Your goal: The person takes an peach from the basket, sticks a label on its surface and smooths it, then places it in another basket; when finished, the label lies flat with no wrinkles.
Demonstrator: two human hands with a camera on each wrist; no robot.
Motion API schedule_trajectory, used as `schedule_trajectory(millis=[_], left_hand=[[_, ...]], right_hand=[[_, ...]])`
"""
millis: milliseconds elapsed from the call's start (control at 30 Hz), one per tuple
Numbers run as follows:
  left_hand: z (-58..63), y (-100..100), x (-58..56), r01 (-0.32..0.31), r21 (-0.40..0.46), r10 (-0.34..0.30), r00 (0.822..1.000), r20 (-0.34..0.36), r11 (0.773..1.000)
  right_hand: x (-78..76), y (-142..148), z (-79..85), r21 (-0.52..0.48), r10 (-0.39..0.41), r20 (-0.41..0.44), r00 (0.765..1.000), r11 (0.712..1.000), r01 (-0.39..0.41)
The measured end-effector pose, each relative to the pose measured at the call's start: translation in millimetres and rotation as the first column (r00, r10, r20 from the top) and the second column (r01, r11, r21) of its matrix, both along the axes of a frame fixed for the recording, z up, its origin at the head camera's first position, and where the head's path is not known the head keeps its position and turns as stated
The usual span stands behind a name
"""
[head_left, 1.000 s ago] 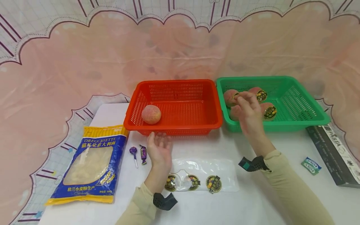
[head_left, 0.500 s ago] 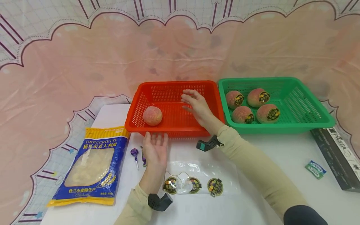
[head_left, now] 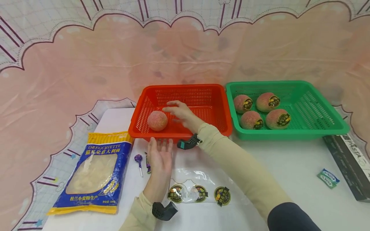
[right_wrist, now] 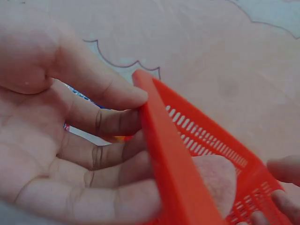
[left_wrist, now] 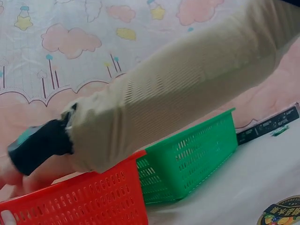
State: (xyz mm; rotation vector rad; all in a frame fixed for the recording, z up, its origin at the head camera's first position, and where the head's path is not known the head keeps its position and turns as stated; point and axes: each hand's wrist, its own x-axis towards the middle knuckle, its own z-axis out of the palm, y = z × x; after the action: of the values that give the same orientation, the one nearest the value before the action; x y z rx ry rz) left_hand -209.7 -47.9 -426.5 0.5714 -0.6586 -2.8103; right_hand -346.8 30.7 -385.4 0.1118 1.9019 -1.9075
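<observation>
In the head view, my right hand (head_left: 182,114) is over the red plastic basket (head_left: 180,136), its fingers spread just right of a peach (head_left: 157,121). The right wrist view shows a gap between those fingers (right_wrist: 286,168) and the peach. Palm up, my left hand (head_left: 160,157) reaches the front wall of the red basket, fingers extended against its outside. It holds nothing. Four-sided and green, the second basket (head_left: 289,135) contains several peaches (head_left: 278,119) bearing black-and-gold stickers; no sticker shows on the peach in the red basket.
A blue-yellow orecchiette bag (head_left: 89,173) lies left, beside a lollipop (head_left: 138,158) and a partly hidden purple-wrapped candy (head_left: 148,163). A clear sheet with round stickers (head_left: 199,194) lies in front. At right are a green-blue packet (head_left: 328,178) and a black pasta box (head_left: 347,166).
My right hand has left the green basket and moved left across the red basket to the peach there. My left hand has shifted slightly, its palm turning further upward.
</observation>
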Motion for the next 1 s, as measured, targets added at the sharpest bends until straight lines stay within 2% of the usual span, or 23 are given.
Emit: schedule_trajectory(millis=[200,500,767,1000], left_hand=[[-0.4,-1,1.3,0.01,-0.004,-0.01,1.0,0.014,1.0],[-1.8,-2,0.7,0.011,-0.024,-0.011,1.0,-0.003,1.0],[-1.7,2,0.7,0.021,-0.025,-0.021,1.0,0.002,0.999],[-0.7,-1,1.8,0.022,-0.071,-0.022,1.0,0.001,0.997]], right_hand=[[-1.8,-19,-7.6,0.06,0.081,0.055,0.995,0.995,-0.084],[-6.9,-34,-12.1,0.153,0.149,0.081,0.986,0.975,-0.16],[-7.7,-31,-12.7,0.136,0.103,0.096,0.99,0.984,-0.115],[-3.7,-23,-5.6,0.075,0.08,0.068,0.994,0.994,-0.085]])
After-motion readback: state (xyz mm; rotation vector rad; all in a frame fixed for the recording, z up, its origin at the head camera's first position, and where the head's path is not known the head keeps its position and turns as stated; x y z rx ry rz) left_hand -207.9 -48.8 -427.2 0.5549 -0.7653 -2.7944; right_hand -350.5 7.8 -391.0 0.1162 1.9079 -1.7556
